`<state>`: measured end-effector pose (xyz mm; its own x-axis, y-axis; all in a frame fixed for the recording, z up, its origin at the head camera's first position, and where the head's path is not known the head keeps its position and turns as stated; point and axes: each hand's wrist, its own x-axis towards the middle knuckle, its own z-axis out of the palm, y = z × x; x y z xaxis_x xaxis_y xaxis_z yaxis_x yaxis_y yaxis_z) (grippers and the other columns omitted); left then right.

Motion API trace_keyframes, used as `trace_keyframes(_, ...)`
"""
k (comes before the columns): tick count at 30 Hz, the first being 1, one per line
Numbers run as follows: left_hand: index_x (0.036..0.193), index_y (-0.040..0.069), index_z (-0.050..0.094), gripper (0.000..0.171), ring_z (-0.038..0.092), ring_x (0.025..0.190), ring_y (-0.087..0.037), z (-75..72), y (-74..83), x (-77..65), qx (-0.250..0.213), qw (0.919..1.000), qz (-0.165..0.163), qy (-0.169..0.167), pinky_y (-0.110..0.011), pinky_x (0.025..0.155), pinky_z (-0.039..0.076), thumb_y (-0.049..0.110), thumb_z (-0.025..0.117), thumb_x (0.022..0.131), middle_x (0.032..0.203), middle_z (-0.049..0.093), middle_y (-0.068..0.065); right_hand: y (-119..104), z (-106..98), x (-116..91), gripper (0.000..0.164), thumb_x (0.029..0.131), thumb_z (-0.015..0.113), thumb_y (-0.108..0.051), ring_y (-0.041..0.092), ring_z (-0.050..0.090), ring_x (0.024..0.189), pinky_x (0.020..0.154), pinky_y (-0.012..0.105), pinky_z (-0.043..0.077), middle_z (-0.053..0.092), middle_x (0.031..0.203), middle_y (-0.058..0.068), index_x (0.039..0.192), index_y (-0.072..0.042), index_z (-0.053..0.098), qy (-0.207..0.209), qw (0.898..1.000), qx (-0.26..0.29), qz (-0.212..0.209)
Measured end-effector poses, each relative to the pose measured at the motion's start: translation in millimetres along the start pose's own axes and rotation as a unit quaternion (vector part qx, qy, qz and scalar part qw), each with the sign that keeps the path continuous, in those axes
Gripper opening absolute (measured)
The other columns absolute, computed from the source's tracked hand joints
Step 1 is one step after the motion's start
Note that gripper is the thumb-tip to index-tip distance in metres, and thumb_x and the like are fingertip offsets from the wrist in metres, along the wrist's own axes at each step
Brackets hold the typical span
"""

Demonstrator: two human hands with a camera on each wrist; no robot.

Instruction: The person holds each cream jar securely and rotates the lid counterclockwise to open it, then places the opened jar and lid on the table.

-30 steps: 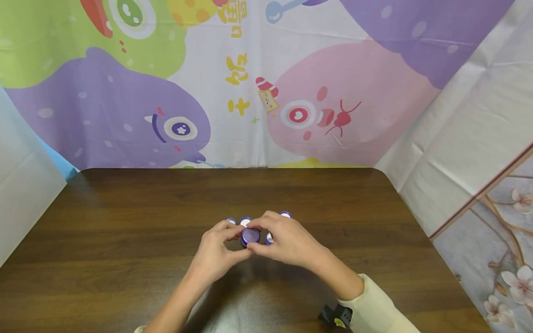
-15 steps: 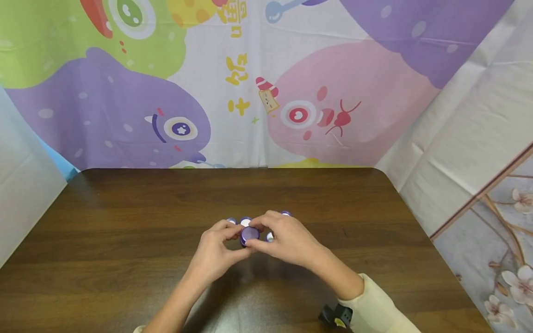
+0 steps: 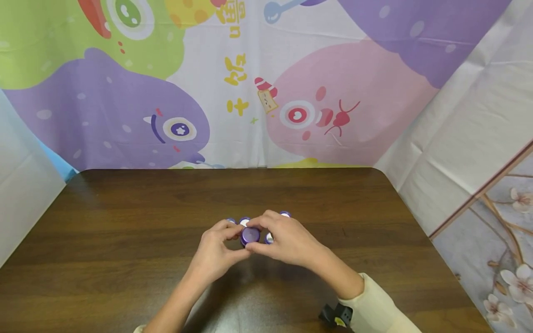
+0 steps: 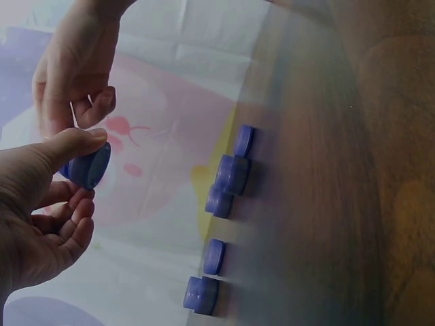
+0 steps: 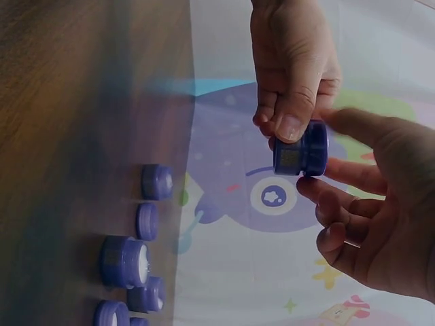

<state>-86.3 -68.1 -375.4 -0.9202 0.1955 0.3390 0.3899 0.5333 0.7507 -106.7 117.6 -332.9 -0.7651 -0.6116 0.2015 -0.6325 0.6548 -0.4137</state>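
Both hands meet over the table around a small purple jar (image 3: 251, 236) with a purple lid (image 5: 317, 149) on it. My left hand (image 3: 212, 254) grips the jar's body, its thumb pressed along the side in the right wrist view. From the other side, my right hand (image 3: 287, 238) has thumb and index finger round the lid's rim. In the left wrist view, the left hand (image 4: 41, 210) holds the jar above the tabletop, with the right hand (image 4: 78, 68) just beyond it.
Behind the hands, several purple jars and lids stand on the brown wooden table (image 3: 125, 259), including a large jar (image 5: 124, 261) with white inside and a flat lid (image 5: 147, 221). A black device (image 3: 336, 316) sits by the right cuff. A cartoon-printed curtain (image 3: 250, 138) hangs behind.
The right thumb and fingertips shift slightly back and forth at the lid's rim. The jar and both hands otherwise keep their place.
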Motion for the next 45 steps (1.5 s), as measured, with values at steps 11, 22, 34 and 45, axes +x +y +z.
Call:
trace_keyframes(11,0.104,0.002,0.071,0.04,0.064,0.085,-0.017,0.2,-1.0,-1.2,0.002,1.0,0.002,0.006,-0.034,0.077,0.056,0.011,0.083,0.067,0.088,0.061,0.003,0.0,1.1,-0.6,0.041,0.086,0.063,-0.043,0.004,0.058,0.088,0.073,0.021,0.05,0.06,0.109,-0.006,0.12,-0.019,0.061,-0.001,1.0,0.008,-0.005)
trace_keyframes(22,0.103,0.005,0.072,0.037,0.066,0.083,-0.015,1.0,-1.4,-1.3,0.0,1.0,0.001,0.006,-0.024,0.076,0.055,0.01,0.081,0.067,0.088,0.062,0.004,0.7,-0.2,0.0,0.039,0.086,0.064,-0.032,0.006,0.058,0.093,0.079,0.023,0.052,0.061,0.11,-0.003,0.123,-0.02,0.06,-0.024,0.999,0.006,-0.021)
trace_keyframes(34,0.101,0.006,0.072,0.035,0.066,0.084,-0.016,2.8,-3.3,-0.7,0.001,0.9999,0.006,0.009,-0.024,0.075,0.055,0.011,0.082,0.067,0.086,0.062,0.003,1.2,0.1,-0.1,0.036,0.085,0.065,-0.03,0.006,0.059,0.088,0.074,0.02,0.051,0.062,0.105,-0.003,0.119,-0.019,0.063,-0.025,1.0,-0.002,-0.011)
trace_keyframes(45,0.104,0.004,0.071,0.04,0.065,0.085,-0.015,0.8,-2.5,-0.3,0.006,1.0,-0.003,0.003,-0.027,0.077,0.055,0.015,0.083,0.067,0.089,0.062,0.004,0.1,-0.1,-0.2,0.039,0.083,0.068,-0.038,0.003,0.058,0.085,0.071,0.02,0.049,0.063,0.099,-0.006,0.116,-0.016,0.063,0.001,1.0,-0.002,-0.009)
